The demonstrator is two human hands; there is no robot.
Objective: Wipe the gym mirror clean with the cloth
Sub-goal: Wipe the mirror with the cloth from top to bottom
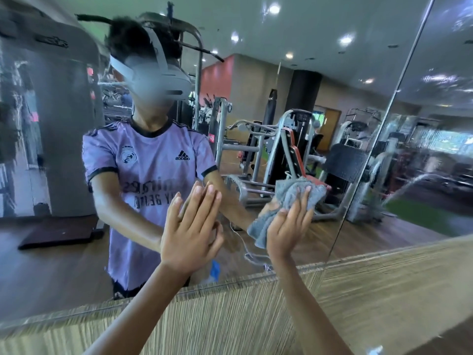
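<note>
Gym mirror (281, 34), one cloth (289, 193) under right hand (284, 231), left hand (188, 234) flat

Left hand (189, 226) was up, palm flat on mirror (256, 80), fingers straight and together | right hand (286, 230) was just beside it, fingers straight and spread, pressing cloth (291, 193) to mirror | both bare forearms reached forward and up, converging toward the hands

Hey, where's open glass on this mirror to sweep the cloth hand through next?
The mirror is bare right of the cloth up to the panel seam, and above both hands. Tight spot: the gap between the left hand and right hand.
</note>
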